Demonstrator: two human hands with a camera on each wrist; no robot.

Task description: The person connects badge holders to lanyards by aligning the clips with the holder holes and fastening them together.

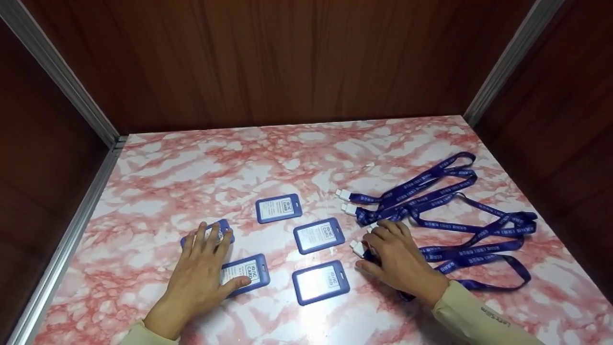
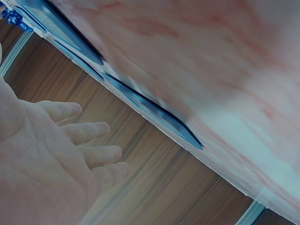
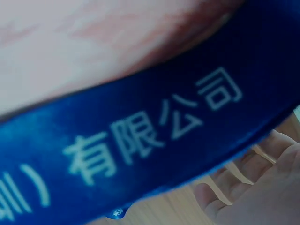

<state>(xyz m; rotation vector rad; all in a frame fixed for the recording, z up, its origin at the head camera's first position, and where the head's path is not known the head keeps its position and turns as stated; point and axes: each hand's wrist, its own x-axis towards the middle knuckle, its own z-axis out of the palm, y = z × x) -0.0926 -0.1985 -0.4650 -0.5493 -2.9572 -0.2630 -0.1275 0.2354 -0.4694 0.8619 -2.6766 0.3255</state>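
My left hand [image 1: 198, 270] is spread with straight fingers over two blue badge holders. The farther badge holder [image 1: 226, 226] is partly hidden by the fingers, and the nearer one [image 1: 261, 266] shows beside the thumb. In the left wrist view the palm [image 2: 42, 159] grips nothing. On the right, my right hand [image 1: 402, 261] lies over a pile of blue lanyards [image 1: 424, 179] with white printing, its fingers loosely bent near a white clip [image 1: 357, 247]. A lanyard strap [image 3: 140, 140] fills much of the right wrist view, in front of the fingers.
Between the hands lie more badge holders: a far one [image 1: 300, 209], a middle one [image 1: 339, 234] and a near one [image 1: 344, 282]. Two white clips [image 1: 343, 194] point left at the lanyards' far end. Brown panels [image 1: 297, 62] wall in the marbled red and white table [image 1: 201, 158].
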